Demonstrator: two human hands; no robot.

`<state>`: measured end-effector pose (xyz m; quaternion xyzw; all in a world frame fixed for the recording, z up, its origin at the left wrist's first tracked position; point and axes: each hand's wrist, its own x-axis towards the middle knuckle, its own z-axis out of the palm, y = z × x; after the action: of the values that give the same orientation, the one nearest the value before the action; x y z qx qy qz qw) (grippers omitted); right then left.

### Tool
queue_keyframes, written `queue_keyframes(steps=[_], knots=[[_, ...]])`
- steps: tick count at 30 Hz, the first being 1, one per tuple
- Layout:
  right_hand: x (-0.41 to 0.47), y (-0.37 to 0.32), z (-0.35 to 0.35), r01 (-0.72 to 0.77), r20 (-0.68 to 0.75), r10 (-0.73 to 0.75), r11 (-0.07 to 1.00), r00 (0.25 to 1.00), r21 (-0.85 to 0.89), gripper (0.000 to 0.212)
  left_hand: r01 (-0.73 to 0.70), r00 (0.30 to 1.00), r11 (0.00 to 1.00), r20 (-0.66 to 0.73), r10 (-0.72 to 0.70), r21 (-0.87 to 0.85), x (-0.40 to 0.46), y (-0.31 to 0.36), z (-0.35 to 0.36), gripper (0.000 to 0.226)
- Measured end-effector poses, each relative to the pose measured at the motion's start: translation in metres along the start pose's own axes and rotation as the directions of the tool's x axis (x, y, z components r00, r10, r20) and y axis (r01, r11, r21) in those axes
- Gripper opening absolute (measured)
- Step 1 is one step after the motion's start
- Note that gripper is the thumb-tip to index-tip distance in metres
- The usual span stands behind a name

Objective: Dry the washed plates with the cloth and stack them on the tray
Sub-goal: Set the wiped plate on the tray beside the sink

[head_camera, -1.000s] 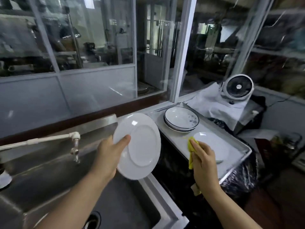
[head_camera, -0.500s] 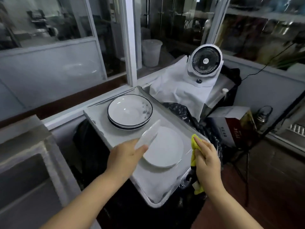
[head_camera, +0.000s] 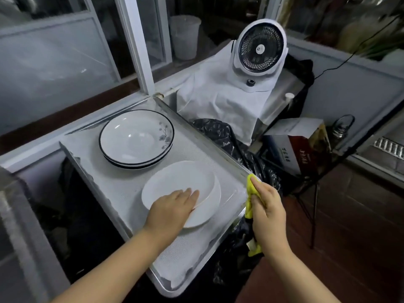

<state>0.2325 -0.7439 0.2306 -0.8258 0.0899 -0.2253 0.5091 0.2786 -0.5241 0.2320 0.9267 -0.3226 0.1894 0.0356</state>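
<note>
Your left hand [head_camera: 172, 207], fingers nearly flat, is now laying the white plate [head_camera: 181, 184] it carried from the sink onto the other on the tray [head_camera: 91, 162], growing the stack, while your right hand [head_camera: 267, 212] is gripping the yellow cloth [head_camera: 251, 189].

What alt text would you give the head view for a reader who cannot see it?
A left hand lays a white plate on another white plate on a metal tray, while the right hand grips a yellow cloth beside it. Behind sit stacked dark-rimmed bowls and a white fan.

Dish-wash area: tray [head_camera: 91, 167], plates [head_camera: 135, 138].
</note>
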Motion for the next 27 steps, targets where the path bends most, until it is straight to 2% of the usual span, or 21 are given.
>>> queue_keyframes(steps=[5,8,12,16,27], knots=[[0.003,0.008,0.001,-0.029,0.025,0.03,1.0,0.999,-0.004,0.054,-0.042,0.999,0.999,-0.025,0.043,0.016,-0.002,0.006,0.028,0.051],[0.003,0.013,0.002,-0.055,0.033,0.056,0.998,0.998,-0.006,0.055,-0.064,0.997,0.997,-0.03,0.065,0.031,-0.005,0.011,0.046,0.03],[0.003,0.015,0.0,-0.06,0.044,0.06,0.998,0.997,-0.007,0.058,0.003,0.999,1.0,0.044,-0.004,0.023,-0.003,0.019,0.055,0.055],[0.003,0.019,-0.001,-0.093,0.066,0.093,0.996,0.993,-0.002,0.057,0.033,0.996,0.998,0.081,-0.036,0.045,0.0,0.026,0.06,0.05],[0.009,0.012,0.006,-0.079,0.114,0.077,0.997,0.99,0.012,0.055,0.085,0.977,0.996,0.194,-0.087,0.019,-0.001,0.031,0.067,0.061]])
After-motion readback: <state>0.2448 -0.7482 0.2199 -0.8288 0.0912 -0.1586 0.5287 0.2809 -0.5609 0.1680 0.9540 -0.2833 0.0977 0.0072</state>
